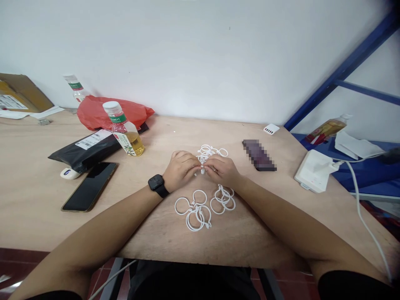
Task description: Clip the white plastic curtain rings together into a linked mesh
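Note:
My left hand (pixel 183 167) and my right hand (pixel 223 170) meet at the middle of the table, fingertips pinched together. Between them is a white plastic curtain ring (pixel 202 170); only its small clip end shows, and my fingers hide the rest. Just behind my fingertips lies a pile of white curtain rings (pixel 223 152), partly covered by my hands. Nearer to me, between my forearms, are a loose group of rings (pixel 186 213) and, on the right, a smaller overlapping group (pixel 223 204). A black watch (pixel 158 185) is on my left wrist.
On the left are a dark phone (pixel 90 186), a white oval case (pixel 70 173), a black parcel (pixel 84 151), a drink bottle (pixel 125 131) and a red bag (pixel 96 110). To the right lie another phone (pixel 259 155) and a white charger (pixel 317 171) with a cable.

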Tool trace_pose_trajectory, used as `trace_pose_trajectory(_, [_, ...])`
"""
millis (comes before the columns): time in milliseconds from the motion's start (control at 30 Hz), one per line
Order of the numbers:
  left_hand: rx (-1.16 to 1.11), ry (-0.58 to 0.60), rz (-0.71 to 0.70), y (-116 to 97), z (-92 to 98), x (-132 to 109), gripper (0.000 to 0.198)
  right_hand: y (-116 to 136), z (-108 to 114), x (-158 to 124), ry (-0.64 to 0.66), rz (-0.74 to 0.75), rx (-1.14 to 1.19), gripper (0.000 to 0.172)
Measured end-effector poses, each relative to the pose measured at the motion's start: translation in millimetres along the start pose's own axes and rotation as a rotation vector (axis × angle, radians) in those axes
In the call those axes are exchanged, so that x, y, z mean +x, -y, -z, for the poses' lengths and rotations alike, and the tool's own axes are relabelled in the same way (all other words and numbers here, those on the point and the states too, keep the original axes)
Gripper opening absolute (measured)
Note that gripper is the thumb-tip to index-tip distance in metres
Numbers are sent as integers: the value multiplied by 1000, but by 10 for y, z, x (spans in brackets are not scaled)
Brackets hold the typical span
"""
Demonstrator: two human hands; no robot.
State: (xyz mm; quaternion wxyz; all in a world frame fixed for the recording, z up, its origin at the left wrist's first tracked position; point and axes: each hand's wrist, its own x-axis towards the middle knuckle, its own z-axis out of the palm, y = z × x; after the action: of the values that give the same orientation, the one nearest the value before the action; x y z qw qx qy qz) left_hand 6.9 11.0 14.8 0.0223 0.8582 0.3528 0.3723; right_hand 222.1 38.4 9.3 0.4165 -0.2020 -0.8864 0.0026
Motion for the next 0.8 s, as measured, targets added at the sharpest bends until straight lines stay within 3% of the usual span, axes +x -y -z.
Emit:
trace_pose_trajectory(133, [8,-41,-1,9,-15,-14,19,-5,-14,-1,8,-19,-10,20])
trace_pose_trajectory(400, [-91,-95,-61,4,43,6,24,-7,20,-7,-89,-79,-87,8])
trace_pose_trajectory(567, [-195,163,-242,-23,56,17,16,-93,70,-24,-107,-268,-223,6])
trace_pose_trajectory(700, [-176,338,-258,-60,32,15,17,-165,31,-25,-43,-491,-260,12])
trace_pose_trajectory(800, [-175,406,-249,-73,13,3,12,-192,10,-25,-62,-536,-237,10])
